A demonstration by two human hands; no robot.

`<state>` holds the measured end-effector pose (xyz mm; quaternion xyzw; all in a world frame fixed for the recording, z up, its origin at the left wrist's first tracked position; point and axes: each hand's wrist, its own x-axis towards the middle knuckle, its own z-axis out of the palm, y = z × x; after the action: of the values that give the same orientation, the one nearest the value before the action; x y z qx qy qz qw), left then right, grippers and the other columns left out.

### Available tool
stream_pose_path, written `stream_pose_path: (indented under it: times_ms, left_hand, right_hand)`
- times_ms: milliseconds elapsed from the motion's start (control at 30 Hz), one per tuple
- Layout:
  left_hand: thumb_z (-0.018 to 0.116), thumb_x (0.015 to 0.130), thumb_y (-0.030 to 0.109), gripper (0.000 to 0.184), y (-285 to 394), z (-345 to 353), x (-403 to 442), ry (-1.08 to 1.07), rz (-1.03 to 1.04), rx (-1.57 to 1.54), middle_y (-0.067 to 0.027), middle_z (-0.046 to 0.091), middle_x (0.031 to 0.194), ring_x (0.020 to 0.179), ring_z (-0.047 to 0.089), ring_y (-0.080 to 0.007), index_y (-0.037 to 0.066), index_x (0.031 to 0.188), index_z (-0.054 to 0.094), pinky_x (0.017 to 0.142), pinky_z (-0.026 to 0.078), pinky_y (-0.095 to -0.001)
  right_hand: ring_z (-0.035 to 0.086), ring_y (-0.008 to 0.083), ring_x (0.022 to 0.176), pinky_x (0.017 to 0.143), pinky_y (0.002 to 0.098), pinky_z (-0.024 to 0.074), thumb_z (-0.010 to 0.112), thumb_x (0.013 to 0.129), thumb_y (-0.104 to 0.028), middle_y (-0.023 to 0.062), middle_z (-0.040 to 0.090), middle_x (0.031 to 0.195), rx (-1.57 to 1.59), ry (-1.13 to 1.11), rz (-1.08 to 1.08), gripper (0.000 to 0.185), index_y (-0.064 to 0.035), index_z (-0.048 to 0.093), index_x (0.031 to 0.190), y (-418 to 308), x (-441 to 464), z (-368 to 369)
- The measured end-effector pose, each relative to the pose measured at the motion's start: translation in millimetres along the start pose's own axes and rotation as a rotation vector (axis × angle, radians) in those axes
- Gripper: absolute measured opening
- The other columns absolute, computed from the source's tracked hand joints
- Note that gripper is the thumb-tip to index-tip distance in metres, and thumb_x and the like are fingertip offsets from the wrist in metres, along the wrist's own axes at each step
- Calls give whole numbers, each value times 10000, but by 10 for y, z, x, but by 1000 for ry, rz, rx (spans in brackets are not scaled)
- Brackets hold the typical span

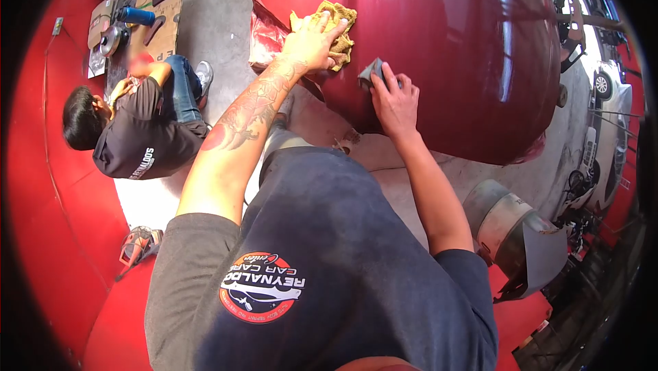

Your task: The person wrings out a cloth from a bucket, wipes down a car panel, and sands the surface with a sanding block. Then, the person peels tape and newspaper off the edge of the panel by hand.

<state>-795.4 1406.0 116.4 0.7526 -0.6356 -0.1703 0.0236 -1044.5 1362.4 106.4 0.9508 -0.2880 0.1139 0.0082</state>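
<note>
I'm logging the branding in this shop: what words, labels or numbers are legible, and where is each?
"REYNALDO", "CAR CARE", "Center": round badge on the camera wearer's T-shirt, upside down in view; any letters after the O are unclear.
"REYNALDO'S": back of the seated person's dark shirt.
"EP": cardboard, sideways, only part of the wording.
Too small or blurred: the badge's lower rim text and the marking on the drum.

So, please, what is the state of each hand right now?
Left hand: open, laid on the yellow cloth.
Right hand: closed on a gray pad, at the red panel.
</note>
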Motion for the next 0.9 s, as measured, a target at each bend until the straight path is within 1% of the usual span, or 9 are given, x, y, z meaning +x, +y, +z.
stream_pose_path:
  times_ms: [133, 267, 333, 467, 500, 533, 600, 767, 900]
  left_hand:
    - [761, 767, 416, 924, 4, 39, 25, 14, -7, 39, -201, 293, 1546, 1369, 344, -447, 302, 1529, 250, 1138, 230, -598]
    - [762, 768, 410, 920, -39, 134, 49, 34, -2, 30, -188, 299, 1546, 1371, 340, -448, 309, 1527, 252, 1143, 241, -584]
    - [727, 781, 476, 858, -91, 192, 53, 54, -2, -50, -134, 320, 1548, 1364, 369, -382, 313, 1505, 296, 1113, 228, -650]
    - [736, 768, 461, 878, -66, 175, 85, 57, -6, 73, -139, 326, 1545, 1352, 376, -383, 326, 1510, 288, 1094, 215, -683]
    - [748, 776, 427, 907, -20, 77, 52, 33, -10, 80, -179, 314, 1542, 1361, 353, -446, 311, 1526, 252, 1127, 305, -547]
    - [748, 776, 427, 907, -32, 109, 71, 33, -13, 75, -179, 314, 1542, 1361, 353, -446, 311, 1526, 252, 1127, 305, -547]
    - [722, 770, 484, 879, -43, 198, 78, 77, -20, 60, -140, 353, 1528, 1342, 373, -363, 309, 1514, 288, 1093, 211, -664]
    - [720, 772, 487, 879, -21, 144, 47, 72, -11, 110, -136, 359, 1527, 1338, 374, -359, 300, 1515, 290, 1098, 211, -645]
    - [735, 764, 465, 888, 2, 122, 49, 58, -15, 101, -134, 351, 1532, 1349, 361, -365, 301, 1515, 290, 1106, 203, -641]
  right_hand:
    - [525, 256, 1057, 834, 420, 425, 708, 795, -219, 10, 549, 1350, -19, -40, -68, 339, -226, 665, 1131, 55, -442, -34]
    - [524, 270, 1063, 841, 427, 427, 673, 829, -235, 10, 550, 1331, -31, 6, 57, 345, -219, 642, 1172, 70, 304, 67]
    - [521, 274, 1065, 844, 426, 429, 676, 833, -242, 16, 542, 1340, -47, 17, 118, 358, -219, 642, 1188, 55, 497, 141]
    - [516, 280, 1067, 849, 418, 430, 704, 817, -267, 18, 546, 1332, 22, -5, 135, 396, -223, 645, 1206, 12, -191, 96]
    - [513, 281, 1072, 847, 419, 429, 705, 815, -273, 21, 548, 1327, 27, -28, 142, 392, -223, 648, 1199, -13, -371, 80]
    - [510, 282, 1077, 845, 420, 429, 706, 813, -280, 24, 550, 1323, 33, -46, 148, 387, -223, 651, 1192, -33, -413, 41]
    - [508, 284, 1078, 843, 423, 429, 704, 815, -284, 32, 555, 1306, 28, -31, 157, 376, -219, 652, 1183, -17, -265, 102]
    - [507, 296, 1063, 839, 439, 433, 691, 832, -287, 63, 556, 1261, -1, 48, 255, 329, -187, 648, 1142, -51, 417, 180]
    - [504, 301, 1082, 850, 441, 440, 711, 820, -296, 75, 536, 1289, 45, 21, 271, 365, -185, 648, 1161, -151, -210, 83]
